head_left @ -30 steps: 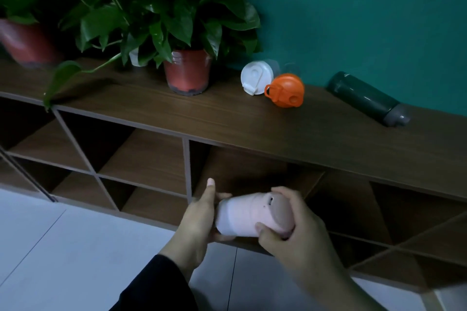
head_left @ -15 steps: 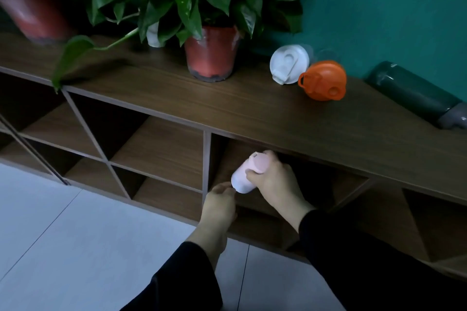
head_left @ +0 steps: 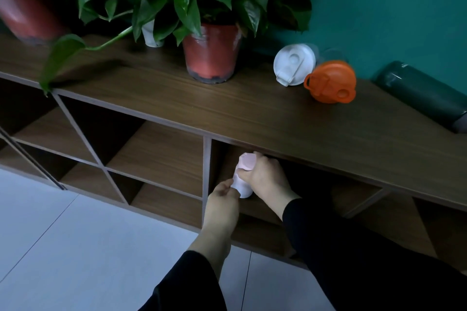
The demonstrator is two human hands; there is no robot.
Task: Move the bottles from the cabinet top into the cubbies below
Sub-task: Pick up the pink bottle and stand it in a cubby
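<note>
The fingers of the right hand are curled closed around the upper part of the pink bottle, while the left hand pinches its lower end from below. In the head view, the only one, the bottle sits tilted at the mouth of the cubby just right of the vertical divider, directly under the edge of the surface.

Well above and right of the divider, three bottles lie on that surface: a white-lidded bottle, an orange-lidded bottle touching or nearly touching it, and a dark green bottle farther right.

To finish well, I would stand the bottle's base flat on the cubby floor, clear of the divider, and steady it before both hands let go.
</note>
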